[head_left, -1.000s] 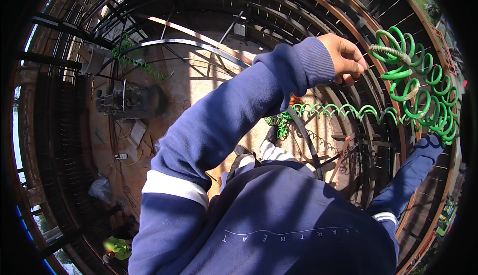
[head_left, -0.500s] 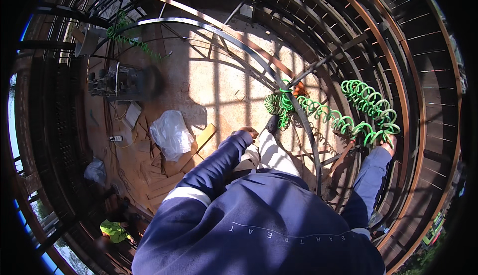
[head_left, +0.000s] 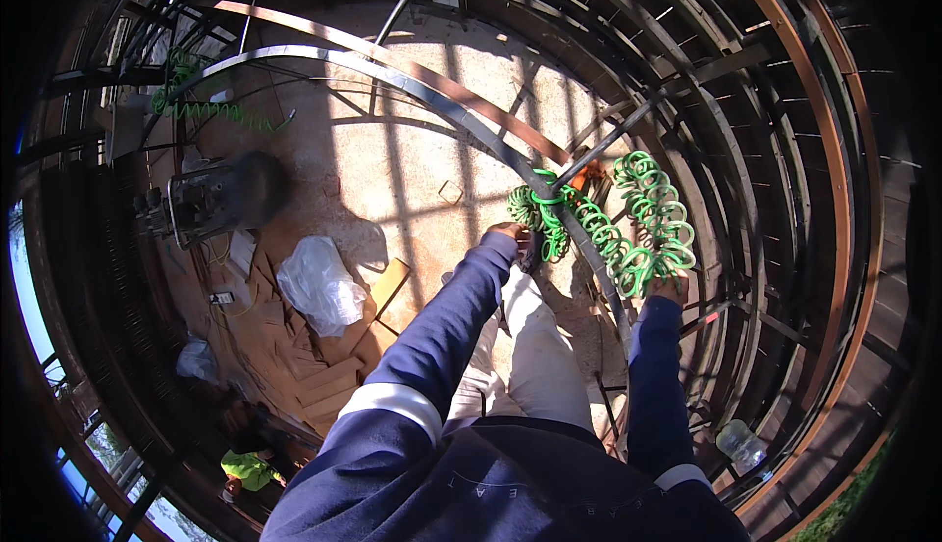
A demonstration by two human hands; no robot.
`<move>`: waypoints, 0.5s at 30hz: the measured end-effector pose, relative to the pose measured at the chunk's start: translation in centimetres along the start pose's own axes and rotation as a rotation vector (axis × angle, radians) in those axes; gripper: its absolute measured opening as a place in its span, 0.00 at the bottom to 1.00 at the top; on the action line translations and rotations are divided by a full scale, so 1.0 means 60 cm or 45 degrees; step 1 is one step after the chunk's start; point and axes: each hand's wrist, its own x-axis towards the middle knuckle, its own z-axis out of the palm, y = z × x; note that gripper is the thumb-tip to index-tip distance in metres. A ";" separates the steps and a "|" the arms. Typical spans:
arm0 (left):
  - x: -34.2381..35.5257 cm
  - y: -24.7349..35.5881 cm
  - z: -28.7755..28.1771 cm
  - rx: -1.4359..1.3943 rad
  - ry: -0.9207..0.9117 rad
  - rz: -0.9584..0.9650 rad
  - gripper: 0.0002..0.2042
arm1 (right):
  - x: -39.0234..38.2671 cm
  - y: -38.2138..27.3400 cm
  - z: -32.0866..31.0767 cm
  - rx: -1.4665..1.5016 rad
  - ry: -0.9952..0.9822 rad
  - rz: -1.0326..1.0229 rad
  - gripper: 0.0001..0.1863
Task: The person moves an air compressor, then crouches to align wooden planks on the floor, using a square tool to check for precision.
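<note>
A bright green coiled air hose hangs in loose loops at the right. My right hand is closed on its lower loops. The coils run left to a bundle wound around a curved dark metal rail. My left hand is stretched forward beside the left end of that bundle. Its fingers are small and shaded, so I cannot make out whether they touch the coils. An orange object shows behind the bundle, partly covered.
Curved metal ribs rise at the right. Left on the floor lie a clear plastic bag, flat brown boards and a dark machine. Another green coiled hose hangs far left. A person in a bright yellow-green top is lower left.
My right hand has brought the hose loops leftward, nearer the rail. My left hand has moved forward to the bundled coils. The view has shifted.
</note>
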 end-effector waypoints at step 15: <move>-0.001 -0.048 0.036 0.685 0.115 1.051 0.10 | -0.047 0.175 0.021 -0.912 0.160 0.017 0.20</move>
